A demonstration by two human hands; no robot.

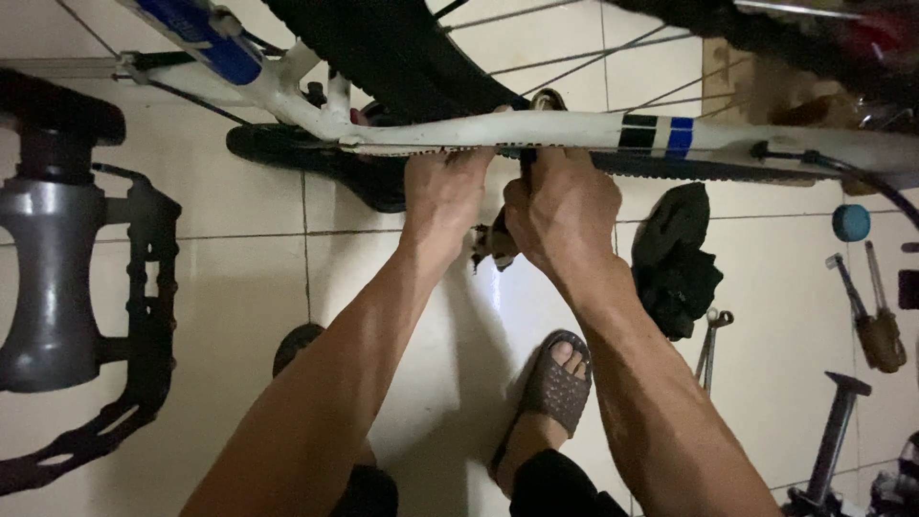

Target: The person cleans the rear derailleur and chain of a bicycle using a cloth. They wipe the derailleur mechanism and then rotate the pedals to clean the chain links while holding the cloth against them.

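A bicycle stands upside down in front of me. Its white frame tube [574, 129] runs across the upper view, with the chain [689, 168] just under it and the black tyre [392, 48] above. My left hand [442, 196] grips the tube and chain from below. My right hand [560, 211] is closed around a small metal tool [493, 244] held against the chain beside the left hand. What the tool's tip touches is hidden by my fingers.
A large grey and black pedal [67, 278] fills the left edge. On the tiled floor lie a black rag [675, 258], a spanner [710, 345], screwdrivers [866, 306], a blue round cap [850, 222] and a pump [833, 440]. My sandalled foot [555, 388] stands below.
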